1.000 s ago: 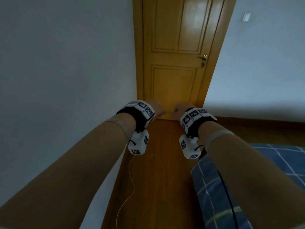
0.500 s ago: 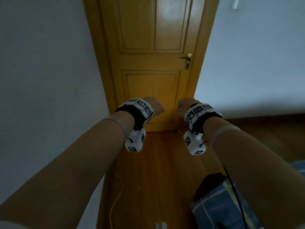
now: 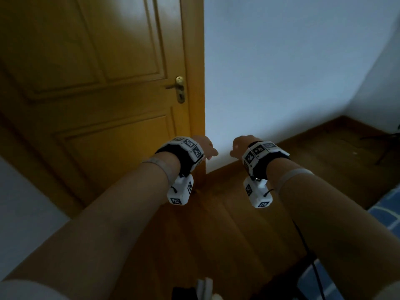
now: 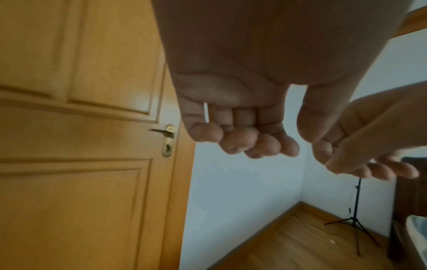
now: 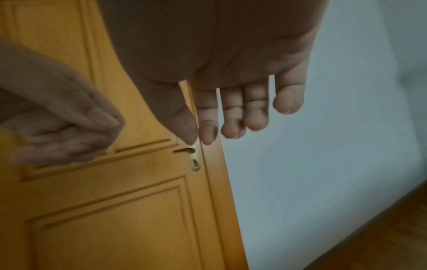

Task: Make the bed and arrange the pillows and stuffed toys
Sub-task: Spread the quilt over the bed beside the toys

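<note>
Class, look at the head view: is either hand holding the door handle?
No: the left hand and right hand hang in the air, clear of the door handle.

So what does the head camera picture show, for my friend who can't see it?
Two bare arms reach forward, the left hand and right hand loosely curled and holding nothing. Ahead stand a closed yellow wooden door and a pale wall, with blue checked bedding at the right edge.

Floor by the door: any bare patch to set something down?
Bare wooden floor runs from the door and white wall to the blue plaid bedding. Crowded: the tripod in the far corner; a cable beside the bedding. Both hands hold nothing.
</note>
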`<state>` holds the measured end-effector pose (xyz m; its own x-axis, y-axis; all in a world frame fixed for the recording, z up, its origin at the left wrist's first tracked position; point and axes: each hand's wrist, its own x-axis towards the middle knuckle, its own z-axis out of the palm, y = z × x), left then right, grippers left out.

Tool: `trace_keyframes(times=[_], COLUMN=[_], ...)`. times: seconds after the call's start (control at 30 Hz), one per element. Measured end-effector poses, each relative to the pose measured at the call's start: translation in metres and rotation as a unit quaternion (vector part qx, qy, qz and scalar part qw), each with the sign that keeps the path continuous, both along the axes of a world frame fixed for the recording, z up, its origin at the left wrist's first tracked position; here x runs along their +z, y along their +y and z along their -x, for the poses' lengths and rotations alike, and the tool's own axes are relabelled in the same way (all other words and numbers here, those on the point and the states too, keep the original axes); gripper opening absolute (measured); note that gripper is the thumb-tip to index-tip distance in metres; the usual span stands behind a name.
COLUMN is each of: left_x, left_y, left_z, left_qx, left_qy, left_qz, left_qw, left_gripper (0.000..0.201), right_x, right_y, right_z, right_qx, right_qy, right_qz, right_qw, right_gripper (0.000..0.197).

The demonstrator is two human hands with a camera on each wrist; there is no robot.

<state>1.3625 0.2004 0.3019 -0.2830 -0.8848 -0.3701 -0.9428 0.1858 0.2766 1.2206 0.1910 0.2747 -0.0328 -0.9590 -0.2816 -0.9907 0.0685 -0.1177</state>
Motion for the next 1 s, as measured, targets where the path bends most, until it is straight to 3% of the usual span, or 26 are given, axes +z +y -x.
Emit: trace_keyframes(times=[0.2, 0.5, 0.67, 0.8, 1.0], left_x=[0.007, -0.047, -0.035, -0.042, -0.073], left_y=[-0.156, -0.352, -0.473, -0.523, -0.537], left_z=[0.081, 0.222, 0.331, 0.433, 0.615], left_qx=[-0.036, -0.132, -0.209, -0.301, -0.434], left_qy=[0.029, 0.036, 0.040, 0.008, 0.004], left_qz=[0.018, -0.009, -0.022, -0.043, -0.084], left_qw=[0.999, 0.991, 0.977, 0.953, 0.897], left_gripper=[0.033, 0.037, 0.036, 0.036, 0.037], right_x=[0.011, -0.030, -0.022, -0.030, -0.055], right_y=[-0.132, -0.299, -0.393, -0.406, -0.389], right_z=[0.084, 0.222, 0.322, 0.410, 0.558], right_qx=[-0.054, -0.137, -0.247, -0.336, -0.471], right_qy=[0.003, 0.019, -0.034, -0.063, -0.058], right_qz=[0.006, -0.043, -0.024, -0.045, -0.057], right_qw=[0.999, 0.989, 0.968, 0.939, 0.879], right_gripper=[0.033, 0.036, 0.034, 0.035, 0.035])
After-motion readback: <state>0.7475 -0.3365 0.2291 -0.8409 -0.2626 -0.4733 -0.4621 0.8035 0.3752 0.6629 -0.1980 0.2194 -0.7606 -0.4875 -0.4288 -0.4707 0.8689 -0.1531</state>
